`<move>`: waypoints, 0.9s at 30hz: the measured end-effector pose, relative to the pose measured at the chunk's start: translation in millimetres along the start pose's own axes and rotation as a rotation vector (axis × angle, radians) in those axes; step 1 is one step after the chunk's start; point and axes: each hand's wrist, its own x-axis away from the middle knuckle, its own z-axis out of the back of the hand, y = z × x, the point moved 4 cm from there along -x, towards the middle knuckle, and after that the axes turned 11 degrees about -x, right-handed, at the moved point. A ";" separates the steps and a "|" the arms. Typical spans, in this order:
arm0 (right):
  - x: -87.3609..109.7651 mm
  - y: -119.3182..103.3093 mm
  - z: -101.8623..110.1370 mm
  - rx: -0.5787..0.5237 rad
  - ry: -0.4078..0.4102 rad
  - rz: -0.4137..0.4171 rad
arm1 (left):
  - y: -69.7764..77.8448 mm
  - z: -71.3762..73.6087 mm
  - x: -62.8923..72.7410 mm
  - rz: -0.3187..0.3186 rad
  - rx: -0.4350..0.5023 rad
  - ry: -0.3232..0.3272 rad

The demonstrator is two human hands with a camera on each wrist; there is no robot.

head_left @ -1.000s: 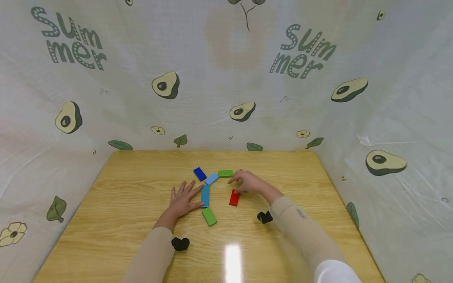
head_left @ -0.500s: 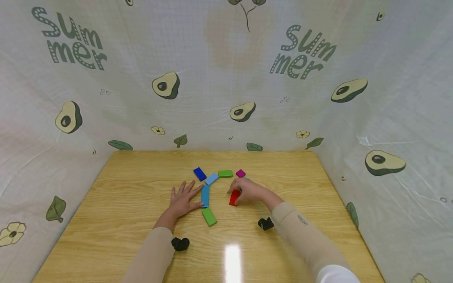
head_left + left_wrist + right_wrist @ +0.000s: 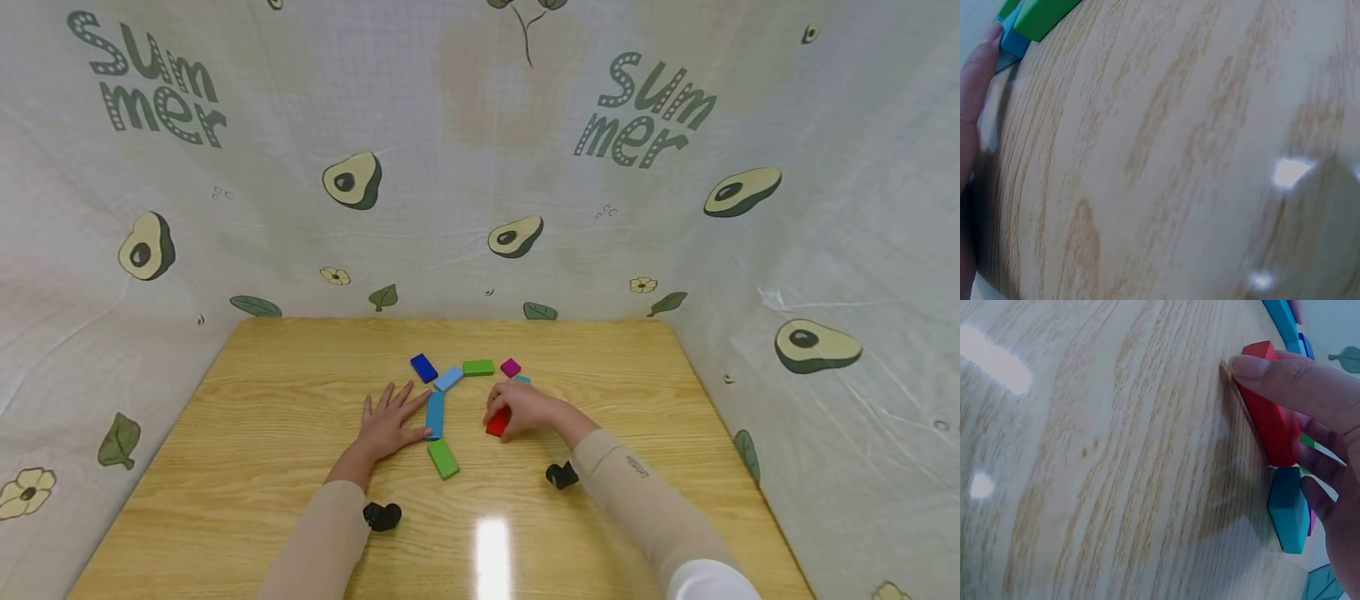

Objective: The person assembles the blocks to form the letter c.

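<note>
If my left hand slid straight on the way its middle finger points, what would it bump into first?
Probably the dark blue block, just beyond the middle fingertip of your left hand. Its index finger and thumb seem to touch the mid-blue block, so that might shift too.

Blocks (image 3: 443, 459) on table (image 3: 270, 417), cloth (image 3: 420, 242) behind, cloth left and right

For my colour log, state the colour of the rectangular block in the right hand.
The rectangular block is plain red, showing best in the right wrist view.
</note>
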 end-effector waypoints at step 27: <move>5.1 -12.3 -10.0 -0.108 0.033 0.038 | -2.5 -2.2 1.2 -0.010 0.006 0.019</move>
